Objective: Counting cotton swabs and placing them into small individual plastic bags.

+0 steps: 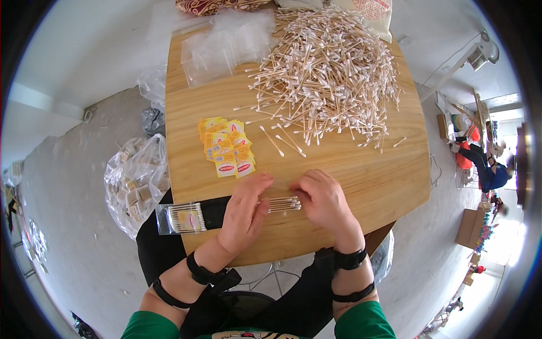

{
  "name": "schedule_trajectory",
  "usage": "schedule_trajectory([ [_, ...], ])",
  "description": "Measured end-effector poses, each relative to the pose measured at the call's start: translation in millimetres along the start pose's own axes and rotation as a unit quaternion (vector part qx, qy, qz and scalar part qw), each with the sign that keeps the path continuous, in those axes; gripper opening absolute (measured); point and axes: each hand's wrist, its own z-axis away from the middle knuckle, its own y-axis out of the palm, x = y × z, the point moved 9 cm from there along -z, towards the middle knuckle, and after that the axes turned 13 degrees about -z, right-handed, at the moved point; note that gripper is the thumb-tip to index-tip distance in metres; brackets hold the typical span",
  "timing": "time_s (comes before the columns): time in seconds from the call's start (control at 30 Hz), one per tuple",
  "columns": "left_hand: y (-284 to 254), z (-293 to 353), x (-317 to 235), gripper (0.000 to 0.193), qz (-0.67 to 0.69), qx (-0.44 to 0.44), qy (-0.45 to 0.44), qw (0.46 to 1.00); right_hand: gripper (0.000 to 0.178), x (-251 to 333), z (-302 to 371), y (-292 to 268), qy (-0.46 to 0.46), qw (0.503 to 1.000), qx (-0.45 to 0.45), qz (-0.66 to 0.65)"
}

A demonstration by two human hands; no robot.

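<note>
A small row of cotton swabs [283, 204] lies side by side near the table's front edge, between my hands. My left hand [247, 208] rests at the row's left end, fingers stretched out and thumb apart from them. At the white tips on the right is my right hand [324, 199], its fingers curled together; whatever they may pinch is hidden. Left of my left hand, a clear bag [164, 219] holds aligned swabs and a yellow card, beside a black strip [215, 212]. Overlapping yellow printed cards [227, 148] lie beyond my left hand.
A big heap of loose swabs [333, 73] covers the table's far right, with several strays nearer. Flat clear bags [226, 48] lie at the far left. A plastic sack of packs [137, 186] stands left of the wooden table [361, 169]. People and boxes [467, 227] appear far right.
</note>
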Motion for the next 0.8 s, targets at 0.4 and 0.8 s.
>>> schedule_trajectory([
  [0.4,12,2,-4,0.022,-0.053,0.055,0.035,0.996,0.014,-11,-37,11,0.068,0.975,-0.173,0.125],
  [0.8,11,2,-8,0.033,-0.073,0.039,0.034,0.996,0.010,-24,-20,-22,0.102,0.980,-0.169,0.001],
])
